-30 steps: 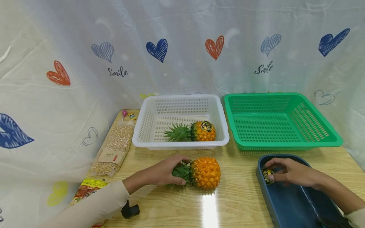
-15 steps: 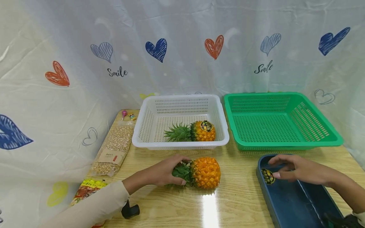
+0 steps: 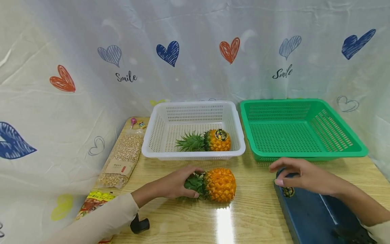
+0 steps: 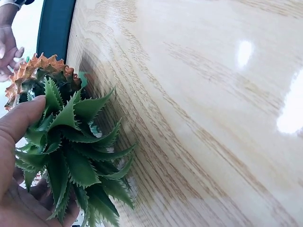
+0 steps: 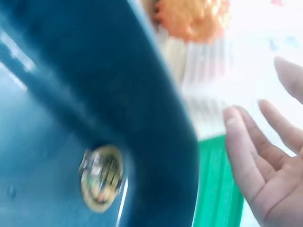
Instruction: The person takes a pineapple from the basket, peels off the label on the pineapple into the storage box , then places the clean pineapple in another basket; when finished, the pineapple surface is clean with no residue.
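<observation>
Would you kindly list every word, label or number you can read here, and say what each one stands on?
"Smile": on the curtain, printed twice, under the grey heart at left and under the one at right.
Round sticker on the basketed pineapple: too small.
Round sticker in the blue tray: blurred.
Label on the grain bag: too small.
Snack packet: unreadable.

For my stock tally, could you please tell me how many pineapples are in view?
2: one pineapple lies in the white basket; the other pineapple lies on the table, its leafy crown held by the left hand. None seems hidden.
</observation>
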Demonstrator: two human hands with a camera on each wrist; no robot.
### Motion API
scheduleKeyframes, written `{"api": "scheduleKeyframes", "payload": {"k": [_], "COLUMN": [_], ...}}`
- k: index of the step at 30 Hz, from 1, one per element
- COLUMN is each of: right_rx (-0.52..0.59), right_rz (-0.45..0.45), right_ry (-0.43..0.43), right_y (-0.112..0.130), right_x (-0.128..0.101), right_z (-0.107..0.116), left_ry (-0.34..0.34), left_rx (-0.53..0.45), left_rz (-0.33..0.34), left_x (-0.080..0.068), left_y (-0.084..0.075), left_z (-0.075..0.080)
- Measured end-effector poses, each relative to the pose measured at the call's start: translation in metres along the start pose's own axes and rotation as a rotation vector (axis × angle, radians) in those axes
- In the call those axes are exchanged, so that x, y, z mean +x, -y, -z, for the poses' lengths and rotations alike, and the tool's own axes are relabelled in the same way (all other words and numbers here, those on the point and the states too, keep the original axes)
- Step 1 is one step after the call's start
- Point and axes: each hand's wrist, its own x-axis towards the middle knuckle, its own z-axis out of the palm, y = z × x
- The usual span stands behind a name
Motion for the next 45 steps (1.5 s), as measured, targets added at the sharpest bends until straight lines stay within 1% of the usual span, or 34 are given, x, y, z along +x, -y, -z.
{"api": "scheduleKeyframes", "payload": {"k": [8,13,16,18,23,29,33,36,40,45], "right_rx": [0.007,0.031,0.05,0.06,0.042,0.019,-0.015,-0.047,-0.045,-0.097], "right_rz": [0.072,0.11,0.097,0.073,0.018,-0.055,-0.078,-0.08,-0.097,-0.089], "right_ry": [-0.074,-0.117,-0.131,-0.135,-0.143,-0.188,-0.213,-0.198,-0.157,-0.141], "right_y": [0.023,0.032,0.034,0.034,0.034,0.037,0.037,0.036,0.034,0.034], "right_x": [0.033,0.054,0.065,0.07,0.084,0.091,0.095,0.099,0.103,0.109], "right_z": [-0.029,-0.048,-0.058,-0.064,-0.075,-0.086,-0.092,-0.097,-0.102,-0.109], "left_ry": [0.003,0.012,0.012,0.013,0.015,0.009,0.004,0.004,0.007,0.001], "left_rx": [-0.013,-0.021,-0.024,-0.031,-0.041,-0.027,-0.023,-0.023,-0.027,-0.02], "left_rz": [0.007,0.005,0.002,0.0,-0.007,-0.009,-0.009,-0.008,-0.003,0.002], "left_x": [0.0,0.0,0.0,0.0,0.001,0.0,0.001,0.001,0.001,0.001], "left_y": [0.001,0.002,0.003,0.002,0.003,0.003,0.002,0.001,0.0,0.0], "left_z": [0.0,0.0,0.001,0.001,0.001,0.001,0.001,0.001,0.001,0.002]}}
